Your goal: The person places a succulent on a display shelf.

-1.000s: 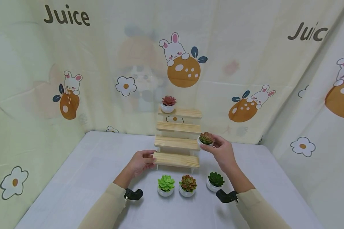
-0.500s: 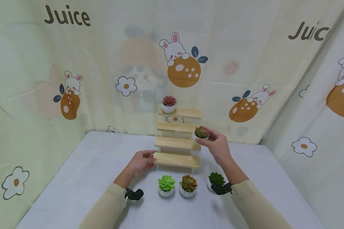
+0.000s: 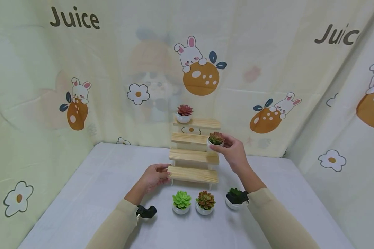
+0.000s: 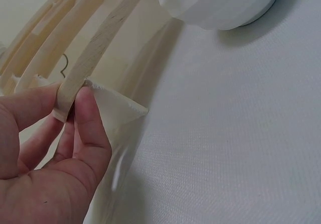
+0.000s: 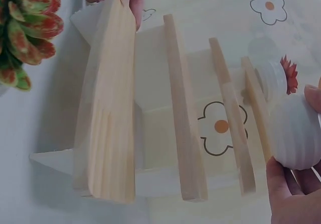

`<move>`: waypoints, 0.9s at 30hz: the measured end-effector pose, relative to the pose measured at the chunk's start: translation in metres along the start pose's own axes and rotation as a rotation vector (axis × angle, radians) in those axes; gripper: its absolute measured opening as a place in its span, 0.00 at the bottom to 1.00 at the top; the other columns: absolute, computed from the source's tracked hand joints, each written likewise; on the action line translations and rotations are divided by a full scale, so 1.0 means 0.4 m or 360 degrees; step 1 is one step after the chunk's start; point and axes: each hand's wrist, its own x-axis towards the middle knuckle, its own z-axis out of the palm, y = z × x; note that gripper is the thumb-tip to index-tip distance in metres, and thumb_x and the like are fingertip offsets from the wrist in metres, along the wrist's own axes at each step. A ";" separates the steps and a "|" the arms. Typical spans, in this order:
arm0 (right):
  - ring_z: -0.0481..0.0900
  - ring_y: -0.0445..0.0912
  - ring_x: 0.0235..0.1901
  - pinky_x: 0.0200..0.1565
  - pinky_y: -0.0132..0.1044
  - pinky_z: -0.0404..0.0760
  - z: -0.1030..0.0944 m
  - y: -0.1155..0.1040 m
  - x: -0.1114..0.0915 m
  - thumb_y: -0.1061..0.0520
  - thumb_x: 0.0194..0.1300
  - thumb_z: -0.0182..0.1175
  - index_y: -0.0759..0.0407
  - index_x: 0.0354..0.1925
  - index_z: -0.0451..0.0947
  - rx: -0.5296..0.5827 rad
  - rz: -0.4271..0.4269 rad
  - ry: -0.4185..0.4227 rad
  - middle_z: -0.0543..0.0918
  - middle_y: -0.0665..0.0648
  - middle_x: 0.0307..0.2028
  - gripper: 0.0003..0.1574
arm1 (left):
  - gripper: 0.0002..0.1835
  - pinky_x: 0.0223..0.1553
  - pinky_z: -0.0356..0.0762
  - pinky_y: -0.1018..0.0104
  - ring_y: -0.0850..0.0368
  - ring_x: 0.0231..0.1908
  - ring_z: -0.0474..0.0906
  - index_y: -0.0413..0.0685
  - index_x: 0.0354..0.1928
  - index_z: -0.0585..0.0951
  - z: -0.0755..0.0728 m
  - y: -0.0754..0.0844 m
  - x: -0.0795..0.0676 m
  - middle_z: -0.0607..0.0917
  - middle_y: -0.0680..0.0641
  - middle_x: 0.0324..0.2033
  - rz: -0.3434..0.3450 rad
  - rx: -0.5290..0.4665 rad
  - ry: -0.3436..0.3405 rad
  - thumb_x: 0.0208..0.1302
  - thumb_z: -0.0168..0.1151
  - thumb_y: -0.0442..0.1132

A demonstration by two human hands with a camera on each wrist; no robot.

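Right hand (image 3: 235,154) has carried the plant (image 3: 216,139) leftward, up to the second-highest shelf's (image 3: 188,138) right end; still held, shelf contact unclear. Its fingers (image 5: 279,180) curl round the pot (image 5: 296,133). Left hand (image 3: 154,177) unmoved, pinching the bottom shelf's (image 3: 193,174) left end.

A hand could pass at nine o'clock of the stepped wooden stand (image 3: 191,156); bright-green succulent (image 3: 181,201) and red-green succulent (image 3: 205,201) block six.

The right wrist view's edge crops the held white pot (image 5: 295,133).
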 end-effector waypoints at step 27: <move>0.75 0.52 0.64 0.67 0.47 0.77 0.034 -0.063 0.113 0.50 0.58 0.78 0.55 0.71 0.73 -0.0006 -0.0009 0.0049 0.79 0.59 0.65 0.45 | 0.25 0.43 0.87 0.65 0.57 0.39 0.84 0.32 0.66 0.75 -0.007 -0.007 0.004 0.84 0.40 0.47 0.0026 -0.0008 -0.0052 0.68 0.62 0.25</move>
